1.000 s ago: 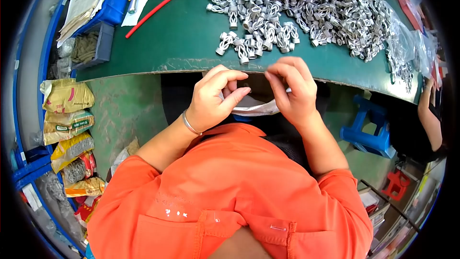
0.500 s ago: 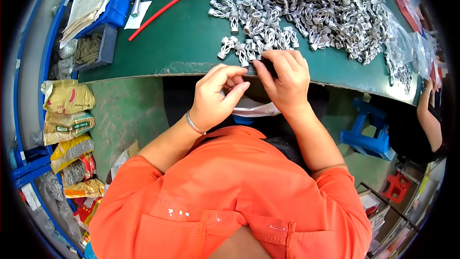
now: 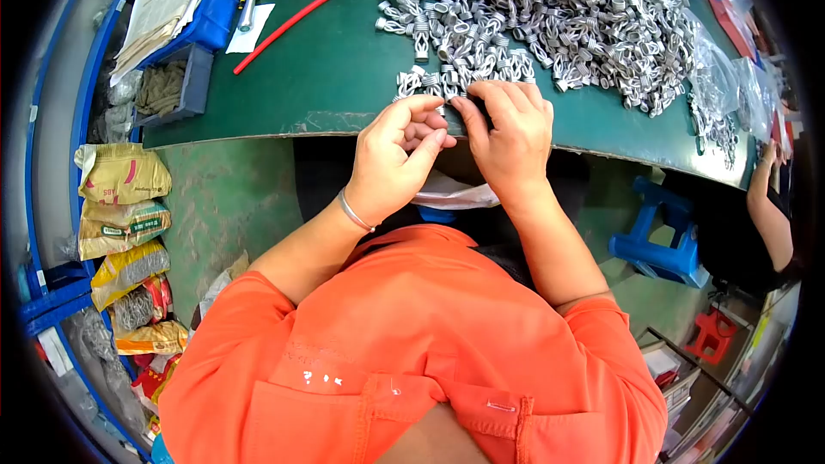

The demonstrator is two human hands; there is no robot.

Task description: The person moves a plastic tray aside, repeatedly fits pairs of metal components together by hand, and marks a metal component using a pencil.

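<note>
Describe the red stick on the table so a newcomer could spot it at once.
Find the green table, with a blue bin on its left and a heap of grey pieces farther right. Between them, the red stick lies slanted on the tabletop. Its thin red body and yellow tip set it apart from the silvery rod nearby.

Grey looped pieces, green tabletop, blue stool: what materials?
Grey looped pieces: perhaps plastic or metal, satin; ribbed ends, pale highlights leave it open.
Green tabletop: probably smooth, semi-gloss sheet; soft sheen, scuffed front edge.
Blue stool: likely moulded plastic, slightly glossy; uniform colour, highlights.
</note>
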